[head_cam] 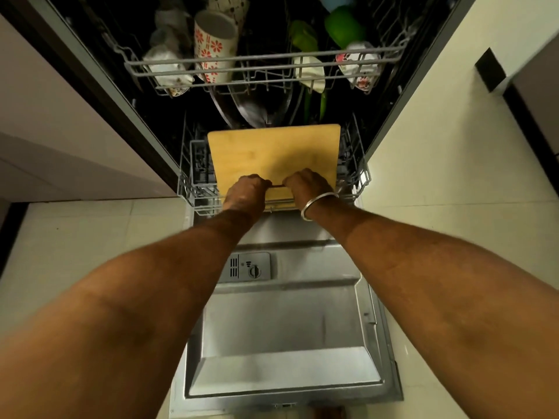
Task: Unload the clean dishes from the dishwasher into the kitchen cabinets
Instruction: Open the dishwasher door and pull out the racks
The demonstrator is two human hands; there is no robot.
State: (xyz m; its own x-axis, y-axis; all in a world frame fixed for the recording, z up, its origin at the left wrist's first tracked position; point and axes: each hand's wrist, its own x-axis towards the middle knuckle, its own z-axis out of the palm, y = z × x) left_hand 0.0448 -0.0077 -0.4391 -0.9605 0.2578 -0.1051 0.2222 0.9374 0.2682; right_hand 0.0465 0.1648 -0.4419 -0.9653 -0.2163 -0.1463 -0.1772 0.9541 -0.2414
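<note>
Both my hands on wooden cutting board [273, 152], fingers curled through its handle slot: left hand [246, 192] at slot's left end, right hand [308, 186] at right end, metal bangle [317, 205] on right wrist. Board stands at front of lower rack [193, 189], near edge toward me. Dishwasher door [287, 322] folded down flat under my arms. Upper rack [263, 66] above board: floral cup [214, 45], green cup [344, 27], white pieces. Dark pans [254, 111] just behind board.

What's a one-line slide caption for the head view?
Both hands, left hand and right hand, grip the lower rack front by a wooden cutting board, dishwasher door open.
</note>
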